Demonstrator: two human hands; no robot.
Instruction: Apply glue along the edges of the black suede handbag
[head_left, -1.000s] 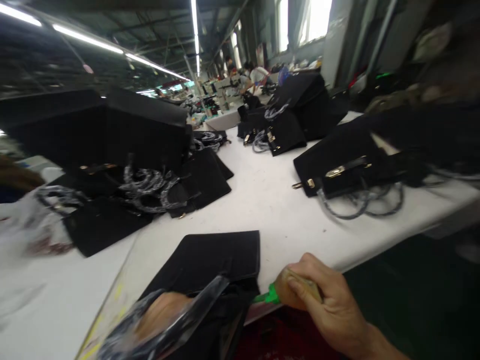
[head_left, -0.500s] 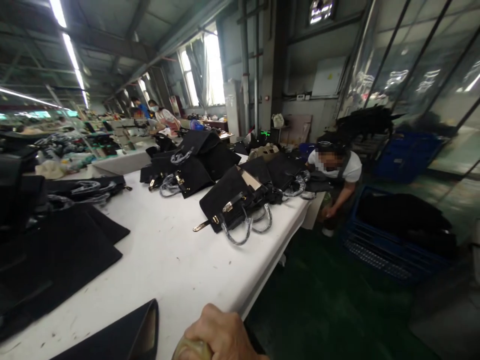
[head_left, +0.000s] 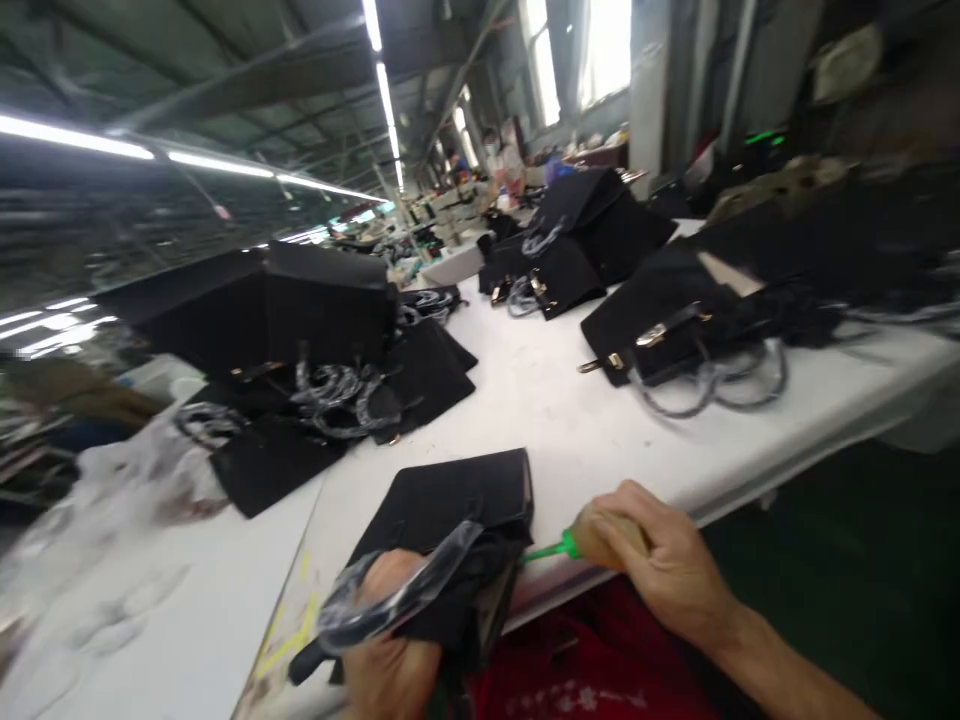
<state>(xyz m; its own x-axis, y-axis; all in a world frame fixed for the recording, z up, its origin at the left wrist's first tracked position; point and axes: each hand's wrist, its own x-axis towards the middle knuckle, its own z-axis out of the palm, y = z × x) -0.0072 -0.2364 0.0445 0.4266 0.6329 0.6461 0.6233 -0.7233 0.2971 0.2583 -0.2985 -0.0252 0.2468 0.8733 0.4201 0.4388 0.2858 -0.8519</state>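
Note:
A black handbag (head_left: 450, 505) lies at the near edge of the white table (head_left: 570, 430). My left hand (head_left: 386, 655) grips its near end, fingers wrapped around the bag and its plastic-wrapped handle (head_left: 401, 595). My right hand (head_left: 660, 560) is closed on a tool with a tan wooden handle and a green shaft (head_left: 551, 550); the green tip points left and touches the bag's right side.
Several black handbags with wrapped handles and gold clasps lie across the table, one (head_left: 667, 335) at mid right, a pile (head_left: 300, 340) at the left. Clear plastic (head_left: 112, 490) lies at far left. People work at distant benches. Green floor lies to the right.
The view swung right toward the floor and a crouching person, then came back to the bag. Both hands sit as before, the tool tip now close against the bag.

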